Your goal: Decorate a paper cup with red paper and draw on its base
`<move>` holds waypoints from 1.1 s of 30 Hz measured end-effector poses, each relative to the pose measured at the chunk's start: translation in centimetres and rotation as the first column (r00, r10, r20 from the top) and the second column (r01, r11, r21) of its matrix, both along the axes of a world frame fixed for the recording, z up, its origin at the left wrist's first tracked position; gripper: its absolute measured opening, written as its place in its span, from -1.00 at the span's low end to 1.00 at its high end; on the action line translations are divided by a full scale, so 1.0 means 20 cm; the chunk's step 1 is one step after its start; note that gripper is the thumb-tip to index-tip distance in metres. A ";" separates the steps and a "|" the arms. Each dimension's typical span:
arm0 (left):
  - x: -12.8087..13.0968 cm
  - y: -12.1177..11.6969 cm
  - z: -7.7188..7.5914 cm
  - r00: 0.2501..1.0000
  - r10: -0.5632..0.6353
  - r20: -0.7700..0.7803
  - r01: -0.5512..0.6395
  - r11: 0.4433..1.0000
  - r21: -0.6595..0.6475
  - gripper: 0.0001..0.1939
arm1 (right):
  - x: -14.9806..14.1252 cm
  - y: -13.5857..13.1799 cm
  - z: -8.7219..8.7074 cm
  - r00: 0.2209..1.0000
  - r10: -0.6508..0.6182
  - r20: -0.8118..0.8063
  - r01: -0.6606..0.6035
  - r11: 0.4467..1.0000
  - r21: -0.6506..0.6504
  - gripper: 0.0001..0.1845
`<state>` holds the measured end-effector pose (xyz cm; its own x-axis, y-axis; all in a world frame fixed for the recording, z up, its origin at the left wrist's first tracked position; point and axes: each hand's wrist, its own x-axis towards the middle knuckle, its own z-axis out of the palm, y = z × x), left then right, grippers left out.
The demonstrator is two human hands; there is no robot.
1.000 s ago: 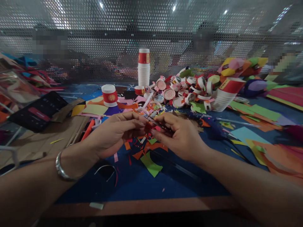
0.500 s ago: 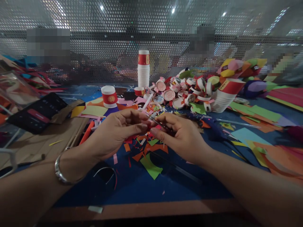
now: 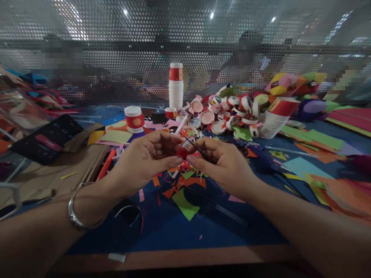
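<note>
My left hand (image 3: pixel 142 160) is closed in a pinch on a small red piece of paper (image 3: pixel 181 151), with thumb and fingertips at its edge. Close on its right, my right hand (image 3: pixel 224 164) is curled round a pair of dark metal scissors (image 3: pixel 199 148). The blades point up and left, past the red piece; the handles are mostly hidden in my fingers. My right thumb tip is near the red piece, and I cannot tell whether it touches. Below both hands lie paper scraps, among them a green one (image 3: pixel 185 204).
Behind my hands stand a red and white paper cup (image 3: pixel 135 119) and a tall cup stack (image 3: pixel 176 92). A heap of cut cup pieces (image 3: pixel 207 117) and a tilted cup stack (image 3: pixel 278 116) lie right. Cardboard (image 3: pixel 72 170) is left, coloured paper (image 3: pixel 342 193) right. A perforated screen (image 3: pixel 185 50) closes the back.
The scissors have tipped slightly, so their blades now stand steeper and further right. The red piece shows more plainly between my hands. My left fingers have shifted a little.
</note>
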<state>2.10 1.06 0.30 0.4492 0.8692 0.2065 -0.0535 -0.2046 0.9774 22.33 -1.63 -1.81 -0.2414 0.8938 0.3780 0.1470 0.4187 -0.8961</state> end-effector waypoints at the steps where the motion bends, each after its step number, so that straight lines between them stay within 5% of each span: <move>1: 0.00 0.00 0.00 1.000 -0.003 0.004 0.003 1.000 0.005 -0.66 | 0.00 0.00 0.00 1.000 -0.006 0.008 0.006 1.000 -0.004 -0.79; 20: 0.00 -0.02 0.00 1.000 0.016 -0.010 -0.016 0.999 0.032 -0.47 | 0.01 0.00 0.01 1.000 0.009 0.016 -0.008 0.999 -0.031 -0.76; 33: -0.01 -0.01 -0.01 0.991 0.092 -0.096 -0.088 0.995 0.048 -0.56 | 0.00 0.00 0.00 0.999 -0.011 0.038 0.011 1.000 0.004 -0.79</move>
<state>1.88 0.87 0.13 0.3894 0.8983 0.2036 0.0626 -0.2464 0.9672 22.37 -1.62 -1.77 -0.2456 0.8949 0.3725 0.1857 0.4206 -0.8880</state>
